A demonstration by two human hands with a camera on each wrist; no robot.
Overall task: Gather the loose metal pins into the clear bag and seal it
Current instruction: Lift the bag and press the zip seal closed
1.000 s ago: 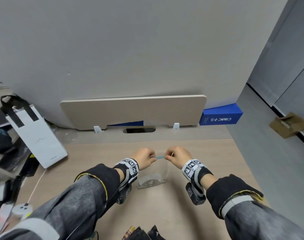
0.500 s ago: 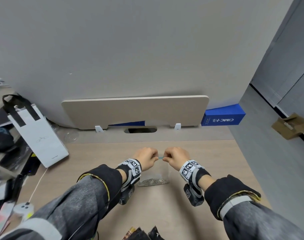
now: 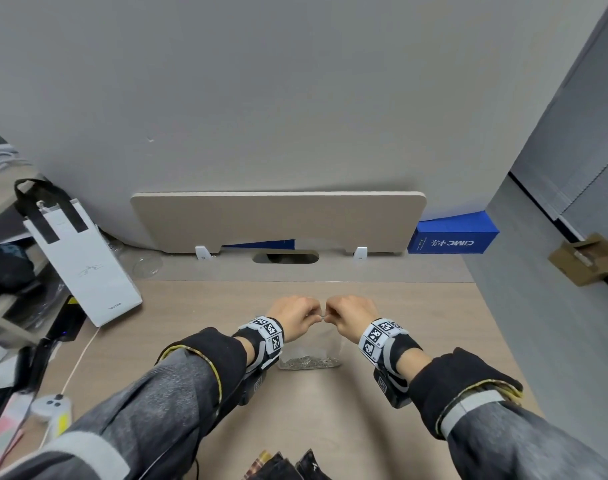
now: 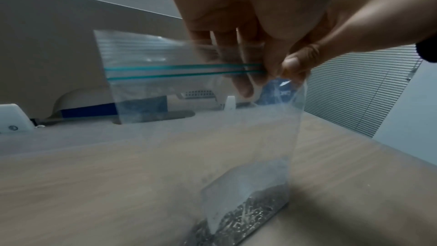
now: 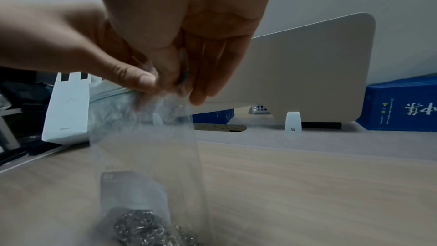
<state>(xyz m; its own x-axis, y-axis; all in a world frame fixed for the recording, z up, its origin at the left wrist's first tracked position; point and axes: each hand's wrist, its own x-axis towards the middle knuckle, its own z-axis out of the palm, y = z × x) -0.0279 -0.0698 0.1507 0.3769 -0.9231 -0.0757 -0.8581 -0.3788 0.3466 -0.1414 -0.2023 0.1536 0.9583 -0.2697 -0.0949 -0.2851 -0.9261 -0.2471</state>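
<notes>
A clear zip bag (image 3: 318, 344) stands upright on the wooden desk (image 3: 417, 323), with a heap of metal pins (image 3: 309, 362) in its bottom. My left hand (image 3: 295, 315) and right hand (image 3: 349, 315) pinch its top edge, knuckles almost touching. In the left wrist view my left hand (image 4: 255, 74) grips the teal zip strip (image 4: 177, 71) near one end, with the right thumb (image 4: 293, 66) beside it; the pins (image 4: 246, 214) lie below. In the right wrist view my right hand (image 5: 179, 79) pinches the bunched top next to the left thumb (image 5: 141, 79), above the pins (image 5: 141, 225).
A white paper bag (image 3: 84, 258) leans at the left. A beige divider board (image 3: 278, 220) and a cable slot (image 3: 285, 258) line the back edge, a blue box (image 3: 451, 237) beyond. A white controller (image 3: 51, 405) and cable lie near left. Dark items (image 3: 282, 465) sit at the near edge.
My hands have slid toward each other along the bag's top. The stretch of teal strip seen between them before is now covered by the fingers.
</notes>
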